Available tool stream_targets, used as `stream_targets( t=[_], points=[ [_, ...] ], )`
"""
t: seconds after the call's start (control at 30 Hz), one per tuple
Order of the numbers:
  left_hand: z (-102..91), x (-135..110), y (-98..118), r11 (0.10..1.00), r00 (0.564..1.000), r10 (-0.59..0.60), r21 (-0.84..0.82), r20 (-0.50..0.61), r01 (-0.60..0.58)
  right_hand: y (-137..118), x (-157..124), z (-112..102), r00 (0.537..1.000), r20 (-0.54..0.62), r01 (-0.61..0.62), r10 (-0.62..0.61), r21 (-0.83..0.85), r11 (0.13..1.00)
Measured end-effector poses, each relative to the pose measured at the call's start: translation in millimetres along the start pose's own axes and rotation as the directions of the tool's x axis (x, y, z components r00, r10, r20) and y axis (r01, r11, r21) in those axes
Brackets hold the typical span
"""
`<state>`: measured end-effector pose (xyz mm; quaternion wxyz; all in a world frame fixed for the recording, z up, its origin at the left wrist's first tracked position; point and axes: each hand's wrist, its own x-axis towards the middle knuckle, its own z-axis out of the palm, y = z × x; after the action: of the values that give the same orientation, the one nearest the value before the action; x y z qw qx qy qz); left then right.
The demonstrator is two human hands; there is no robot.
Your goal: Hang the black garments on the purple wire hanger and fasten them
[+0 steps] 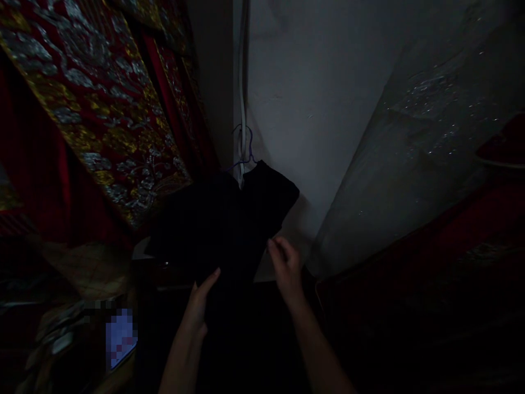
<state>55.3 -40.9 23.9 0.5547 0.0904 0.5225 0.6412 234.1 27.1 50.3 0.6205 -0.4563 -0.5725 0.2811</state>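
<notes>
A black short-sleeved top (229, 224) hangs from a thin purple hanger (250, 143) against the wall. My left hand (200, 298) is at the lower left of the top, thumb laid over the dark cloth and the other fingers mostly hidden by it. On the other side, my right hand (286, 262) has its fingers bent and pinched together at the top's right edge, below the sleeve. The picture is very dark, so folds and the lower end of the cloth cannot be made out.
A white cord (243, 71) runs down the pale wall (311, 82) to the hanger. Red cloth with gold and silver embroidery (102, 98) hangs at left. Clear plastic sheeting (418, 131) covers the right side. A lit, pixelated screen (120, 339) is at lower left.
</notes>
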Motion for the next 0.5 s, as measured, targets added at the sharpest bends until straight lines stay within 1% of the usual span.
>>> stream_targets(
  t=[0.03,0.07,0.1,0.13,0.2,0.27,0.33,0.43,0.5],
  points=[
    [2.3,-4.1,-3.8,1.000,1.000,-0.029,-0.008,-0.003,0.029,8.7,-14.5,9.8,0.986,0.098,-0.142,0.138,0.042,0.989],
    [4.5,-8.5,-6.4,0.999,0.999,-0.051,-0.015,0.003,0.051,15.7,-25.8,18.0,0.959,0.153,-0.250,0.238,0.063,0.966],
    [6.3,-13.0,-7.8,0.998,0.998,-0.062,-0.022,0.016,0.062,20.6,-33.7,24.2,0.928,0.204,-0.331,0.311,0.072,0.941],
    [7.7,-17.2,-8.2,0.998,0.998,-0.062,-0.029,0.033,0.063,23.3,-38.5,28.4,0.905,0.230,-0.384,0.359,0.077,0.920],
    [8.4,-23.8,-7.5,0.998,0.997,-0.043,-0.039,0.059,0.045,23.2,-41.4,30.8,0.879,0.235,-0.444,0.415,0.084,0.892],
    [6.0,-26.5,-6.5,0.999,0.999,-0.016,-0.034,0.041,0.017,18.8,-40.8,27.8,0.863,0.246,-0.472,0.441,0.083,0.878],
    [1.8,-26.0,-6.4,1.000,1.000,0.011,-0.014,0.010,-0.011,13.0,-42.0,22.9,0.852,0.294,-0.480,0.434,0.103,0.871],
    [-3.7,-23.5,-7.8,0.999,0.999,0.033,0.007,-0.001,-0.033,4.8,-48.2,16.4,0.839,0.407,-0.459,0.362,0.171,0.872],
    [-4.3,-23.9,-8.3,0.999,0.999,0.033,0.011,0.008,-0.033,0.6,-51.9,14.0,0.848,0.433,-0.423,0.305,0.207,0.882]
  ],
)
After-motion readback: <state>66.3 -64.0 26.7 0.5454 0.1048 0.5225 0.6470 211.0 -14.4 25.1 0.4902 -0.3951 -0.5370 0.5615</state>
